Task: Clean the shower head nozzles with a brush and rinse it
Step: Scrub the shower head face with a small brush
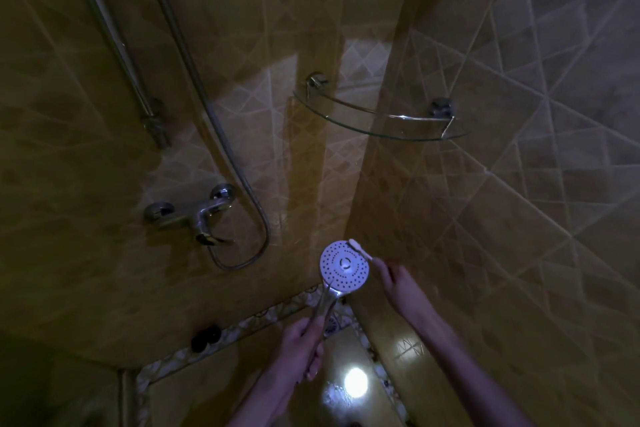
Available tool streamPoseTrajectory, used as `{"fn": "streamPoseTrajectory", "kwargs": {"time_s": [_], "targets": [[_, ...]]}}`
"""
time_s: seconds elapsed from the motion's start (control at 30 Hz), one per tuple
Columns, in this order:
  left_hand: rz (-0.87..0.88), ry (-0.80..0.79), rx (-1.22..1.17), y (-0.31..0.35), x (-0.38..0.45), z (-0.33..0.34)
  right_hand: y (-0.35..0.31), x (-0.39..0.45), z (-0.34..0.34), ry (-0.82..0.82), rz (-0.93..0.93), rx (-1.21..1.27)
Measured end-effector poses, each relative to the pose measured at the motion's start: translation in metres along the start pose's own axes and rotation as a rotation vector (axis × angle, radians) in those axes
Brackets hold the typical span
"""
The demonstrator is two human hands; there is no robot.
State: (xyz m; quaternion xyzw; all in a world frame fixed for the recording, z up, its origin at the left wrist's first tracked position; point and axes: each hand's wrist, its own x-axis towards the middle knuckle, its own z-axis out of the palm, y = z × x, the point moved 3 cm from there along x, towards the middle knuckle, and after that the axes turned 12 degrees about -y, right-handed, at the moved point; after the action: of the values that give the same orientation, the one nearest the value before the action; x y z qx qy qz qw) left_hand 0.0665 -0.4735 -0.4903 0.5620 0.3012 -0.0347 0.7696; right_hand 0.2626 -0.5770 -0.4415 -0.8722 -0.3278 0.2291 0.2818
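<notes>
Above and well beyond both hands, glass corner shelf (381, 121) on tiled walls; up and left of them, chrome mixer tap (194, 215). Left hand (301, 347) wrapped around handle of shower head (344, 265), face upward. Right hand (394, 279) pinching brush (360, 249), bristles touching face's upper rim.

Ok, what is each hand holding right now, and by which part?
The left hand grips the shower head by its handle; the right hand holds the brush by its handle end.
</notes>
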Motion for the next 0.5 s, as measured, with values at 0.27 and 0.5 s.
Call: {"fn": "streamPoseTrajectory", "kwargs": {"time_s": [0.27,0.5], "targets": [[0.016,-0.010,0.046,-0.002,-0.006,0.002,-0.015,-0.002,0.005,-0.016,-0.154,-0.201],[0.022,-0.016,0.020,-0.002,-0.007,0.000,-0.033,-0.009,0.013,0.071,-0.222,-0.585]]}}
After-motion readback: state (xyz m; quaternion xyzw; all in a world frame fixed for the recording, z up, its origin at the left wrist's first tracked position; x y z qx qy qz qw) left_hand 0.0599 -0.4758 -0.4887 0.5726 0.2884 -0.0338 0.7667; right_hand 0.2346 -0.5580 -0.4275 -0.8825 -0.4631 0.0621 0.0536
